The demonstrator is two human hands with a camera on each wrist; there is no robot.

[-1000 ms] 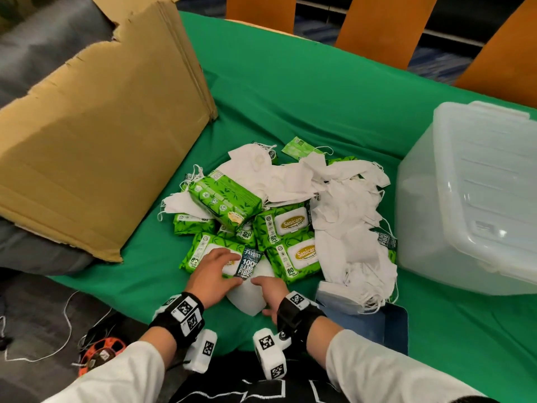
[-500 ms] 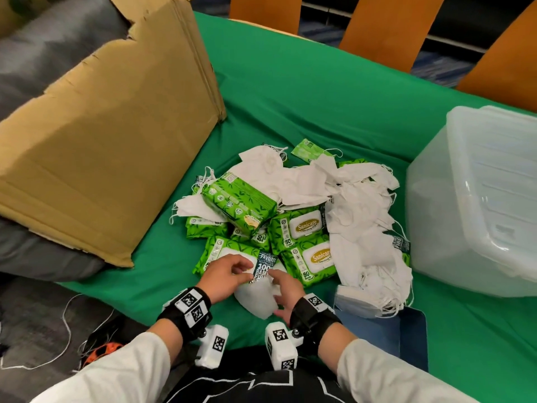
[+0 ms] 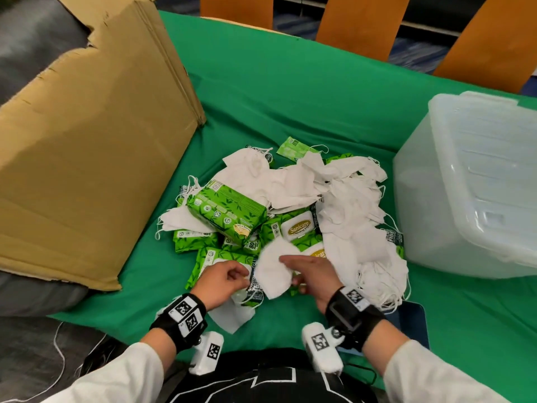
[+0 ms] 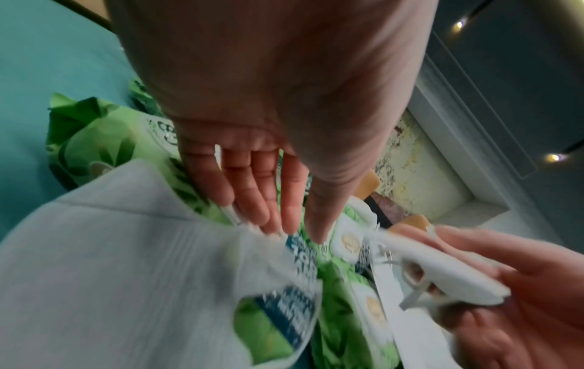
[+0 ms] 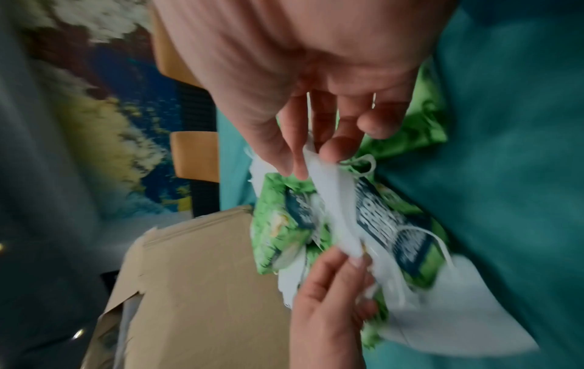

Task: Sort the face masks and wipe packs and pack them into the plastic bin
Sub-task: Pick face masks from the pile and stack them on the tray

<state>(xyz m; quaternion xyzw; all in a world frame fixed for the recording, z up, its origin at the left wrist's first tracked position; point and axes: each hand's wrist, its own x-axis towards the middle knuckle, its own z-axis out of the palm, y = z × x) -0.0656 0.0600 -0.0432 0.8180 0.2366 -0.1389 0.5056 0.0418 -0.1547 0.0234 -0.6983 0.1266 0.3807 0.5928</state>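
Head view looks down on a green worktop [image 3: 290,91] with a heap of white face masks [image 3: 343,205] and green wipe packs [image 3: 226,210] in the middle. The plastic bin [image 3: 470,181] stands to the right of the heap, just beside it, with its lid on. A big sheet of cardboard [image 3: 87,146] leans at the left.

The right hand [image 3: 315,274] holds one white mask [image 3: 273,271] up above the packs, pinched between thumb and fingers. The left hand [image 3: 222,282] is curled at the mask's near edge, over the nearest wipe pack [image 3: 209,257].

Only the right wrist view shows the grip well: the right hand's fingers [image 5: 335,142] pinch the top of the mask [image 5: 335,199], and the left hand [image 5: 328,294] pinches its lower end, with an ear loop [image 5: 442,244] hanging loose. The left wrist view is blurry. It shows the left hand's fingers [image 4: 252,197] pointing down at another mask [image 4: 126,274] lying flat, which the head view shows only partly.

Half a second ago the mask lay flat at the near edge of the heap under both hands. Now the mask is lifted and stands higher, in front of the packs. The bin, the cardboard and the rest of the heap lie as before.
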